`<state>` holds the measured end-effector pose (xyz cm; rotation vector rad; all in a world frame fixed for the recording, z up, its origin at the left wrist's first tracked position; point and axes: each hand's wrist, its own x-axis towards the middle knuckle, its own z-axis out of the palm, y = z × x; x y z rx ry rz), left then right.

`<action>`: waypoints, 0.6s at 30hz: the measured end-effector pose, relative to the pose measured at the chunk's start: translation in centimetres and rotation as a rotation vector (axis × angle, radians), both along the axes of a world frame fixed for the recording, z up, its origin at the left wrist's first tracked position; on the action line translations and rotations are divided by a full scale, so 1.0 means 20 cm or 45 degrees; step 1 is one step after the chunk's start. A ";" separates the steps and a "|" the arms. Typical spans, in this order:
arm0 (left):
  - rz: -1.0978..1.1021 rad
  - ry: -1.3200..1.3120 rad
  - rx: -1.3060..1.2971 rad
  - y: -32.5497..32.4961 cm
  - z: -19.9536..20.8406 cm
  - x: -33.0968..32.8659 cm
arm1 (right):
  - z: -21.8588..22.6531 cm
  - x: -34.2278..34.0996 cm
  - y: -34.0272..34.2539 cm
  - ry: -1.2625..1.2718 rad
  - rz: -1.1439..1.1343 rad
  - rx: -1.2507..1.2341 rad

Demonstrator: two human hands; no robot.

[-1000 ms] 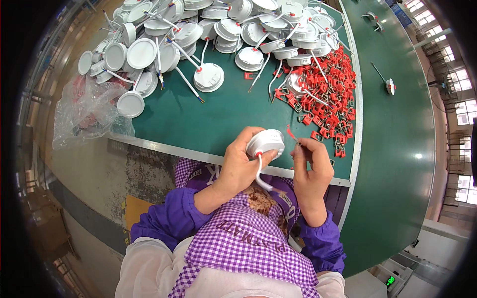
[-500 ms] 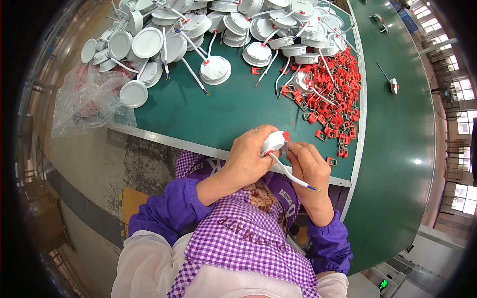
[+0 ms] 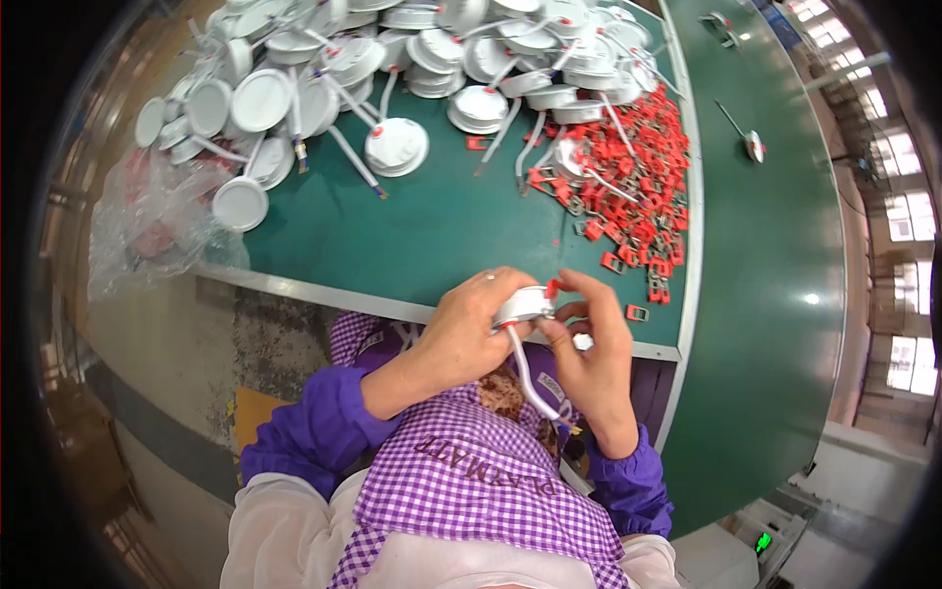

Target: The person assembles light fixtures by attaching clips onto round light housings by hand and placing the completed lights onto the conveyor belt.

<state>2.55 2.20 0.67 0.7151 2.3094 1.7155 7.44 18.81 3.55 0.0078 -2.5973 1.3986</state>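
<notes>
My left hand point(image 3: 466, 322) grips a small round white downlight point(image 3: 522, 306) just past the table's near edge. A white cable point(image 3: 528, 378) hangs down from it, ending in bare coloured wires. On the downlight's right side sits a red spring clip point(image 3: 552, 289). My right hand point(image 3: 601, 348) is curled around that side, index fingertip at the clip's top and thumb below it. The contact between thumb and clip is partly blurred.
Many white downlights point(image 3: 401, 145) with cables are heaped at the table's far side. Loose red clips point(image 3: 638, 187) lie piled on the right, near a metal edge strip point(image 3: 693, 196). A clear plastic bag point(image 3: 162, 231) rests at left. Beyond runs a green belt point(image 3: 775, 285) carrying another downlight point(image 3: 754, 147).
My right hand has opened out around the clip, its index finger rising to the clip's top. The downlight has tilted, and its cable hangs more steeply. The whole view has shifted slightly.
</notes>
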 end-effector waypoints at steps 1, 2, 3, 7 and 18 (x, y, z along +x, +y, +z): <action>-0.027 0.000 0.014 -0.01 0.00 0.01 | 0.02 0.02 0.00 -0.128 0.012 -0.113; -0.015 -0.108 0.046 -0.01 0.02 0.03 | 0.00 0.01 0.03 -0.223 0.078 -0.277; -0.002 -0.217 0.075 -0.02 0.03 0.03 | 0.01 0.01 0.04 -0.220 0.050 -0.266; -0.022 -0.189 0.018 -0.02 0.06 0.06 | 0.02 0.03 0.04 -0.283 0.016 -0.322; 0.168 -0.952 0.803 -0.02 0.00 -0.03 | -0.06 0.10 0.46 -0.073 -0.256 0.255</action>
